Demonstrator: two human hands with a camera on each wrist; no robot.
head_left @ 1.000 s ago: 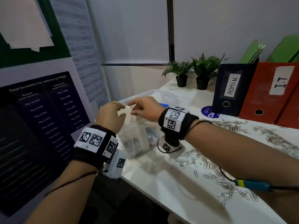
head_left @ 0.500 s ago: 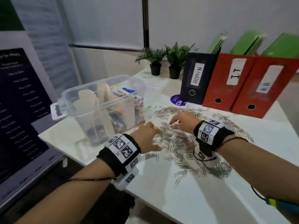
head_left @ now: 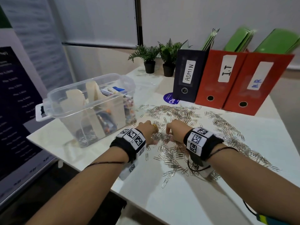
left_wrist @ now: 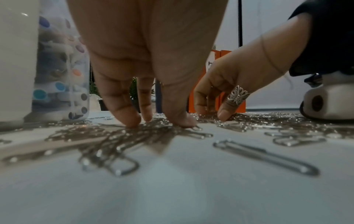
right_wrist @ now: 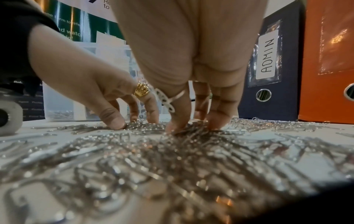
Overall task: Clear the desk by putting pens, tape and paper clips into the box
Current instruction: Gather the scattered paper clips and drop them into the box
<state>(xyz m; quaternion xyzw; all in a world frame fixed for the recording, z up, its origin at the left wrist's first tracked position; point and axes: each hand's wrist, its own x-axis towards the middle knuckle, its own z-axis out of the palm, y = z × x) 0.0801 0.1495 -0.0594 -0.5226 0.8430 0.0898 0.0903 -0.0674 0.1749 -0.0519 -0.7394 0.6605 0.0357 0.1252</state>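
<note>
A clear plastic box with dividers stands at the desk's left; it holds pens, with some paper clips at the bottom. Silver paper clips lie scattered over the white desk. My left hand and right hand are side by side on a heap of clips, right of the box. In the left wrist view, the left hand has thumb and fingertips down, pinching a bunch of clips. In the right wrist view, the right hand pinches a heap of clips.
Binders marked ADMIN, I.T and H.R stand along the back, green folders behind them. Two small potted plants are at the far corner. A blue round sticker lies by the ADMIN binder. A dark poster hangs left.
Both hands were up at the box's rim one second ago. They have moved right and down onto the clips on the desk and come closer together.
</note>
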